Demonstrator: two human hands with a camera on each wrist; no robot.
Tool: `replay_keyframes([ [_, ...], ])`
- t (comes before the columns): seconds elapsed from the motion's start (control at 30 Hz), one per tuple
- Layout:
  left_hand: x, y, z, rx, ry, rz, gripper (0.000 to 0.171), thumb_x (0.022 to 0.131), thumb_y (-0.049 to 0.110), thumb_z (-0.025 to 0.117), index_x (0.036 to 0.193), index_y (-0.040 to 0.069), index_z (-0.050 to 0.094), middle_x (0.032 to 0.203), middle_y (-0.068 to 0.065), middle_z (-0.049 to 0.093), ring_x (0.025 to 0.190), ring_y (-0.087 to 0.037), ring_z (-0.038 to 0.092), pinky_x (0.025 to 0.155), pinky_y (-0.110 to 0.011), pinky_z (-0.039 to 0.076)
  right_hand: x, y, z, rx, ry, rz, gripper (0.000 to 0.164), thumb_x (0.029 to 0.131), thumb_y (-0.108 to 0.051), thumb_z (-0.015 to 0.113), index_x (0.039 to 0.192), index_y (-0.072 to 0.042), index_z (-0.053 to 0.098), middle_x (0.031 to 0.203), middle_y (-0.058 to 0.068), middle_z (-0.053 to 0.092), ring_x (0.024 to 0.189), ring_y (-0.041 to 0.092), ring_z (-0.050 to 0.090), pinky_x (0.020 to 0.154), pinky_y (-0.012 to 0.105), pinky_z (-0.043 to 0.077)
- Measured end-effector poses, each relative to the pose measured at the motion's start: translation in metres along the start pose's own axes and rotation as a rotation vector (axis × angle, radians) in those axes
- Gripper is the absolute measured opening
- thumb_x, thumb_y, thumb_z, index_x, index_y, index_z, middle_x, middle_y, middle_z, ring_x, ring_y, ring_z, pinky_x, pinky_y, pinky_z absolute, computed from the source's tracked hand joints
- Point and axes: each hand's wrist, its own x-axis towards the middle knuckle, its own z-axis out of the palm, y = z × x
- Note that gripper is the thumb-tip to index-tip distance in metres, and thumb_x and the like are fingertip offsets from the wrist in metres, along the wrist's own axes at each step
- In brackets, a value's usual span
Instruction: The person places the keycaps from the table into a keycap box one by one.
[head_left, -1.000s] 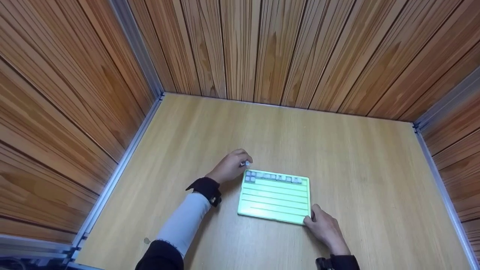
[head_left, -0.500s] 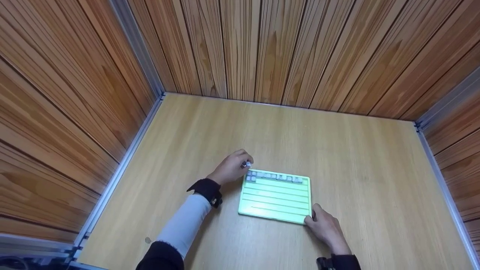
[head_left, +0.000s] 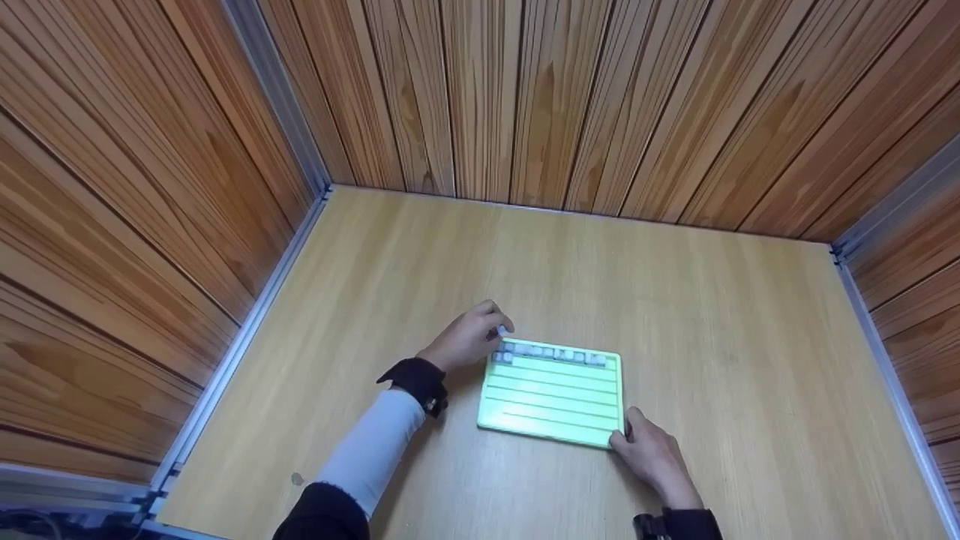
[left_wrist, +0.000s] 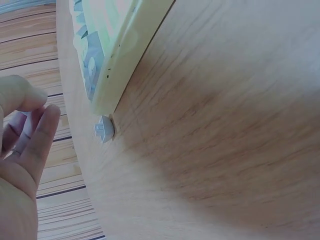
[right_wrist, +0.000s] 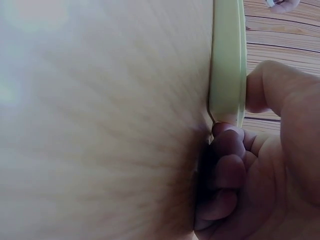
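A light green tray (head_left: 551, 401) with raised parallel ridges lies flat on the table. Several small grey-white keycaps (head_left: 555, 354) line its far row, with a couple more below them at the left end. Just above the tray's far left corner, my left hand (head_left: 469, 335) pinches a small pale keycap (head_left: 502, 330) between thumb and fingers. One loose keycap (left_wrist: 105, 129) rests on the table by the tray's corner in the left wrist view; in the head view the left hand hides it. My right hand (head_left: 651, 454) grips the near right corner, thumb on top and fingers curled at the side.
Wood-panelled walls (head_left: 555, 105) enclose the wooden table (head_left: 675, 315) at the back and sides, with metal rails along the edges. A small dark mark (head_left: 298, 478) sits on the tabletop left of the left forearm.
My left hand has shifted slightly right, bringing the pinched keycap over the tray's far left corner. The right hand and the tray have barely moved.
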Motion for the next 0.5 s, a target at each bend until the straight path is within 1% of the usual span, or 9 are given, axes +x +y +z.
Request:
replay_keyframes([
  [0.1,-0.0005,0.0019,0.0016,0.005,-0.013,-0.02,0.021,0.095,0.005,0.068,0.116,0.008,0.07,0.109,-0.002,0.055,0.092,-0.014,0.056,0.08,-0.026,0.05,-0.0001,0.0009,0.0,-0.002,-0.003,0.003,0.017,0.09,-0.019,0.06,0.086,-0.012,0.045,0.072,0.0,0.042,0.064,0.018,0.041,0.057,0.03,0.029],
  [0.2,-0.0004,0.0033,0.0025,0.005,-0.014,-0.039,0.02,0.096,0.006,0.068,0.116,0.008,0.069,0.116,0.0,0.053,0.095,-0.013,0.057,0.081,-0.025,0.05,-0.0001,0.0008,-0.0002,0.004,-0.007,0.005,0.017,0.09,-0.019,0.06,0.086,-0.011,0.046,0.073,0.001,0.043,0.065,0.019,0.042,0.057,0.03,0.029],
  [0.27,0.0002,0.004,0.0032,0.012,-0.012,-0.032,0.02,0.097,0.007,0.067,0.116,0.007,0.069,0.12,0.0,0.053,0.097,-0.012,0.058,0.082,-0.025,0.051,0.0001,0.0006,-0.0002,0.006,-0.01,0.006,0.016,0.091,-0.02,0.06,0.087,-0.012,0.046,0.073,0.001,0.044,0.065,0.019,0.042,0.057,0.03,0.03],
  [0.33,0.0008,0.0049,0.0041,0.015,-0.019,-0.014,0.019,0.097,0.008,0.068,0.116,0.006,0.068,0.119,0.0,0.055,0.097,-0.012,0.058,0.081,-0.025,0.051,-0.0001,0.0003,-0.0001,0.004,-0.011,0.008,0.017,0.091,-0.02,0.06,0.087,-0.011,0.045,0.074,0.001,0.043,0.066,0.019,0.042,0.057,0.03,0.03],
  [0.5,0.0016,0.0077,0.0083,0.043,-0.033,0.079,0.02,0.095,0.01,0.071,0.114,0.006,0.071,0.11,-0.001,0.062,0.093,-0.012,0.06,0.08,-0.024,0.052,-0.0016,0.0,0.0002,-0.002,0.004,-0.01,0.018,0.091,-0.019,0.06,0.086,-0.011,0.044,0.073,0.0,0.041,0.065,0.018,0.041,0.057,0.03,0.029],
])
